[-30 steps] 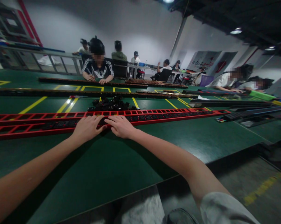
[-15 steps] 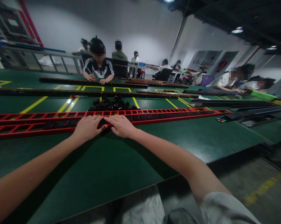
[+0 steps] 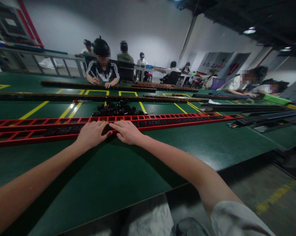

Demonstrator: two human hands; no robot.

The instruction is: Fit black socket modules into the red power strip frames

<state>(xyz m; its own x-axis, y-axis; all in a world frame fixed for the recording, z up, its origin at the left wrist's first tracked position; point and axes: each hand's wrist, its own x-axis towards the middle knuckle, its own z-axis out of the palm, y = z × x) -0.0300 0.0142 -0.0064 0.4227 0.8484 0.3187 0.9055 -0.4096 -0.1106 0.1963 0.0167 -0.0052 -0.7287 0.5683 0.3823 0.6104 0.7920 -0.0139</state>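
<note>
A long red ladder-like frame [image 3: 187, 121] lies across the green table, with black square pieces [image 3: 149, 123] seated in a row in its slots. My left hand [image 3: 91, 133] rests over the front rail, fingers stretched to the right and thumb apart from them. Beside it, my right hand [image 3: 128, 131] lies with its fingers extended to the left. The fingertips of both almost meet over a dark spot in the frame; what lies beneath them is mostly hidden. Just behind stands a heap of small black parts [image 3: 118, 108].
Long dark strips [image 3: 64, 96] lie across the table [image 3: 162, 157] farther back. More black strips [image 3: 236, 108] and a green tray [image 3: 275, 100] are at the right. A co-worker [image 3: 103, 70] sits opposite; other people lean over the table at right.
The view has shifted very slightly. Both hands keep their places on the red frame, and nothing else visibly moves.
</note>
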